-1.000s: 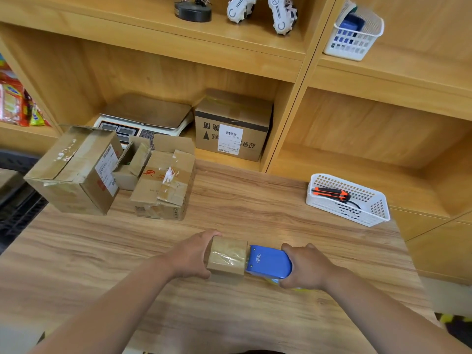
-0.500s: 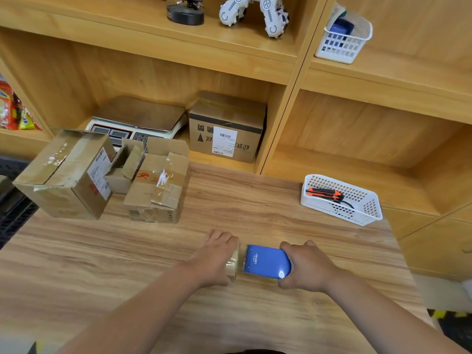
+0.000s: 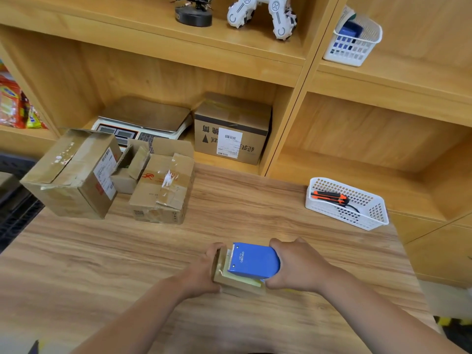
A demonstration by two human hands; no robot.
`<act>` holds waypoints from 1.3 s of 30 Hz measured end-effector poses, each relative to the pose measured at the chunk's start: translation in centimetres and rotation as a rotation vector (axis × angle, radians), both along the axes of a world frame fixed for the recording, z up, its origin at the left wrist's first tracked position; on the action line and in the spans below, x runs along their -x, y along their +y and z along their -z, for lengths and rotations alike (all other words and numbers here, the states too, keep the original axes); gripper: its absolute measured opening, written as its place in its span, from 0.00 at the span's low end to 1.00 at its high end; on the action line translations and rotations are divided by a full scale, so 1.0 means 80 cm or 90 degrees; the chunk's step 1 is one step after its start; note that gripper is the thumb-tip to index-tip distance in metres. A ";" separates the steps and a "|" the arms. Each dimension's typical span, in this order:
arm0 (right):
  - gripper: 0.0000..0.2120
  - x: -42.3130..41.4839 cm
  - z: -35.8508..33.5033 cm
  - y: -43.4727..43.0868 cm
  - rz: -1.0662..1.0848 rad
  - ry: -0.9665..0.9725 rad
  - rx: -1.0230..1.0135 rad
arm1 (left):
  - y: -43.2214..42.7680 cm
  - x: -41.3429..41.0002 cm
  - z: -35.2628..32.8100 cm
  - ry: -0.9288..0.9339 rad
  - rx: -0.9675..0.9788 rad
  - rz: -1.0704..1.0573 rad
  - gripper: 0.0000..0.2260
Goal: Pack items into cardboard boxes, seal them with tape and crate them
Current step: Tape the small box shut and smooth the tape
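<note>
My left hand (image 3: 203, 272) grips the left end of the small cardboard box (image 3: 240, 287), which sits on the wooden table (image 3: 255, 208) right in front of me. My right hand (image 3: 300, 267) wraps around the blue tape dispenser (image 3: 254, 261), which lies across the box's top. A pale strip beneath it looks like tape, though blur hides the detail. The white basket (image 3: 332, 213) stands well apart, far right.

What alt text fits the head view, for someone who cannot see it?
On a wooden table, the left hand holds a small brown cardboard box while the right hand grips a blue tape dispenser on top of it. Larger cardboard boxes sit far left, a white plastic basket far right.
</note>
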State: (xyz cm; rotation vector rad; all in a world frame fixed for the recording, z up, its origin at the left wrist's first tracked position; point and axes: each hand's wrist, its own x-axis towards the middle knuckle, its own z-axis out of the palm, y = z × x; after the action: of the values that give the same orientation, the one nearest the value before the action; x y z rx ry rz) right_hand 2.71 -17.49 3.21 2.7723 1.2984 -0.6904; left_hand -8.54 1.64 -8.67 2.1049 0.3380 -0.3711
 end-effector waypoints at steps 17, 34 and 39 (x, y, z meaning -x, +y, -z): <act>0.21 -0.003 0.014 0.020 -0.046 -0.036 0.033 | 0.025 -0.010 0.004 -0.103 -0.237 0.110 0.45; 0.23 -0.056 0.016 -0.141 0.070 0.013 0.096 | 0.026 -0.018 0.007 -0.073 -0.230 0.120 0.43; 0.23 -0.059 0.039 -0.140 0.040 -0.011 0.114 | 0.024 -0.017 0.007 -0.062 -0.211 0.114 0.43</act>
State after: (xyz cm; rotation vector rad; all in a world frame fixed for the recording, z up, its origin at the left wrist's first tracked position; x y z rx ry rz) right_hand 7.45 -28.67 0.07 2.6777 1.0921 -0.7439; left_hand -7.16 3.53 -9.24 2.4784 0.1607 -0.3329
